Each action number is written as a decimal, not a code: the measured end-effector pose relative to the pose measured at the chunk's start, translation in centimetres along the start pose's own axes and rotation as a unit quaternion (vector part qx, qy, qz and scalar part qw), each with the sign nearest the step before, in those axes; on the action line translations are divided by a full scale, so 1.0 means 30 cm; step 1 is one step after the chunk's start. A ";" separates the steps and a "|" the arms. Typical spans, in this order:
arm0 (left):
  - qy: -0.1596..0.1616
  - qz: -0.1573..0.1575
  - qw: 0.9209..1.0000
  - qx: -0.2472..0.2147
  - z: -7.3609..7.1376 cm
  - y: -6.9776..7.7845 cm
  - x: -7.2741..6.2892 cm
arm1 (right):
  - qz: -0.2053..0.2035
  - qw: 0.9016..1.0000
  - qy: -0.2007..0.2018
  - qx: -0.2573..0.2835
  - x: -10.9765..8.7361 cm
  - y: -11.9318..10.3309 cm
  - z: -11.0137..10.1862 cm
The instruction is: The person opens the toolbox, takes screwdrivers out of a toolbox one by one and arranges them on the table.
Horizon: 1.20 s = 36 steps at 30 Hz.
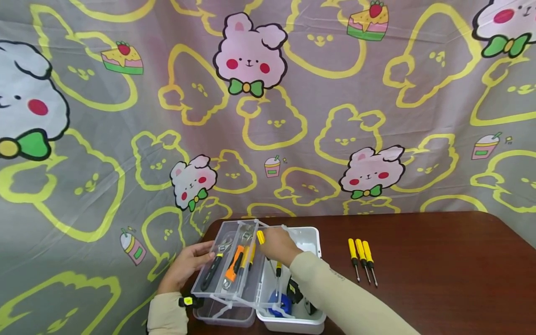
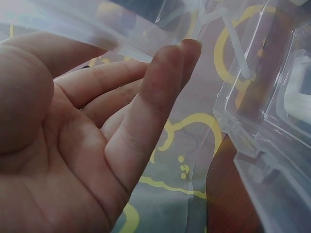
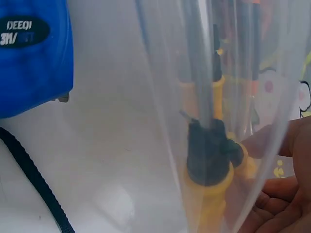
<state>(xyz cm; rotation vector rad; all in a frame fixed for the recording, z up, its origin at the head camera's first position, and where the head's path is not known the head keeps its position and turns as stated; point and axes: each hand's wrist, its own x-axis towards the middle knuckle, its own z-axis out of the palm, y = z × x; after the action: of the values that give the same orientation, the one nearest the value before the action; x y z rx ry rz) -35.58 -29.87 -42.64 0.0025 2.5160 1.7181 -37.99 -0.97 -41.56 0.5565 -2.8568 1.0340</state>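
A toolbox with a white base (image 1: 320, 279) stands with its clear lid (image 1: 226, 318) folded out to the left. Above the lid sits a clear tray (image 1: 228, 225), holding a black-handled adjustable wrench (image 1: 213, 270), an orange utility knife (image 1: 234, 264) and other tools. My left hand (image 1: 188, 263) holds the tray's left edge, thumb on top; in the left wrist view its fingers (image 2: 160, 77) lie under the clear plastic. Over the box, my right hand (image 1: 279, 244) grips a yellow-handled screwdriver (image 1: 261, 237). Clear plastic partly veils the screwdrivers (image 3: 209, 170) in the right wrist view.
Inside the base lie a blue tape measure (image 1: 284, 304), a black item (image 1: 294, 291) and another yellow-black screwdriver (image 1: 278, 269). Three yellow-handled screwdrivers (image 1: 359, 253) lie side by side on the brown table (image 1: 439, 270), right of the box. A patterned curtain (image 1: 318, 186) hangs behind.
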 end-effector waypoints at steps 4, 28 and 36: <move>-0.004 0.001 1.000 0.006 -0.004 0.000 -0.003 | -0.022 0.999 0.026 0.004 0.004 0.009 -0.014; 0.003 -0.004 1.000 -0.004 0.000 0.008 -0.011 | 0.051 0.976 0.029 0.208 0.003 0.068 -0.080; -0.001 -0.008 1.000 -0.001 0.000 0.015 -0.010 | 0.048 0.980 0.049 0.186 0.000 0.087 -0.112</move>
<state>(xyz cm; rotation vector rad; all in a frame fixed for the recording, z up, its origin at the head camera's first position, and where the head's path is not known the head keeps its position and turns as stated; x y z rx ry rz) -35.31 -29.72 -42.20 -0.0158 2.5055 1.7153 -39.14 3.00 -40.53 0.3737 -2.6389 1.5812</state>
